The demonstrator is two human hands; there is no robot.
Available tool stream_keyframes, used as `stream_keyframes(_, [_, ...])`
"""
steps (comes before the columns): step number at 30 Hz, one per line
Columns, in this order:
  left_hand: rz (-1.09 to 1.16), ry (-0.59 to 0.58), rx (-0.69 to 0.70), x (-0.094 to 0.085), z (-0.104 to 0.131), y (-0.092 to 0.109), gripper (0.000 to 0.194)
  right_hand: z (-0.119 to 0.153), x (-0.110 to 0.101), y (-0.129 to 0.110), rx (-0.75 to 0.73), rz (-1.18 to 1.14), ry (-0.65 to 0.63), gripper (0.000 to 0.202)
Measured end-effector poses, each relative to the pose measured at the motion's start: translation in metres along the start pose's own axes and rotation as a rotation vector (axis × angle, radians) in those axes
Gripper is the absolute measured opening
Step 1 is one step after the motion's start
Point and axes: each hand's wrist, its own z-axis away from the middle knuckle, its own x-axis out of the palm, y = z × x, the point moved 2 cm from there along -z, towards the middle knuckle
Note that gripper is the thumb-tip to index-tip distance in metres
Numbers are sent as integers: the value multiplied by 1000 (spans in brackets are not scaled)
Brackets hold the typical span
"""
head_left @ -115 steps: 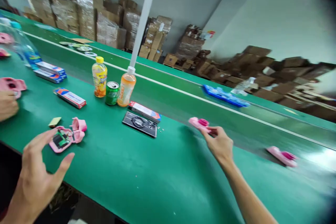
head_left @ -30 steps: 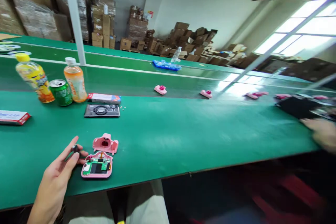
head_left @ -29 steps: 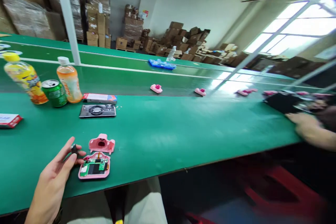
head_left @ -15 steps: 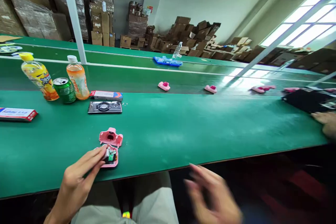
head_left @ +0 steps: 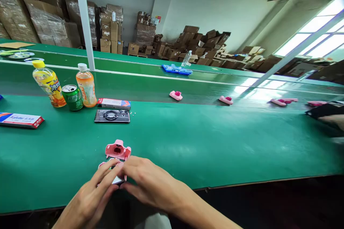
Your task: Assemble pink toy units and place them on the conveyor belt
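At the near edge of the green table, my left hand (head_left: pixel 90 196) has its fingers closed around the rear half of a pink toy camera (head_left: pixel 101 164). My right hand (head_left: pixel 149 182) meets it from the right, fingers pinched on the same half. Between the fingers shows a flat whitish part (head_left: pixel 117 180); most of the half and its inside are covered by my hands. Just beyond lies the pink front shell (head_left: pixel 117 150), hollow side up, with a dark round opening in it.
Behind lie a phone (head_left: pixel 112 116), a slim box (head_left: pixel 114 103) and another box (head_left: pixel 21 120). Two drink bottles (head_left: pixel 86 89) flank a green can (head_left: pixel 72 98). Several pink camera parts (head_left: pixel 176 95) sit along the belt. At far right is another person's hand (head_left: pixel 334 118) by dark cloth.
My right hand has come in from the right, below the table edge, to the camera half beside my left hand. The circuit board seen earlier is now covered.
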Motion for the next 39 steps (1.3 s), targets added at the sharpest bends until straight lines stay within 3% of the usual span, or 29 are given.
stream_keyframes(3, [37, -32, -91, -13, -2, 2, 65, -3, 4, 3, 6, -233, 41, 16])
stream_keyframes(6, [74, 11, -278, -21, 0, 0, 63, -3, 10, 8, 42, -392, 244, 14])
stream_keyframes(8, [23, 97, -375, -19, 2, -1, 55, -2, 16, 11, 69, -467, 362, 13])
stream_keyframes(12, [-41, 219, -388, -4, 1, 1, 26, 0, 29, 14, 108, -544, 440, 11])
stream_keyframes(16, [-63, 264, -401, 2, 1, 2, 20, 8, 36, 14, 105, -433, 409, 12])
stream_keyframes(27, [-73, 177, -366, 6, 1, 6, 20, 7, 39, 6, 38, -74, 185, 17])
stream_keyframes(33, [-83, 146, -359, 3, 0, 5, 22, 3, 37, 2, -19, 97, 140, 23])
stream_keyframes(39, [-94, -65, -213, -6, 8, 3, 42, 10, 39, -16, -123, 523, 85, 37])
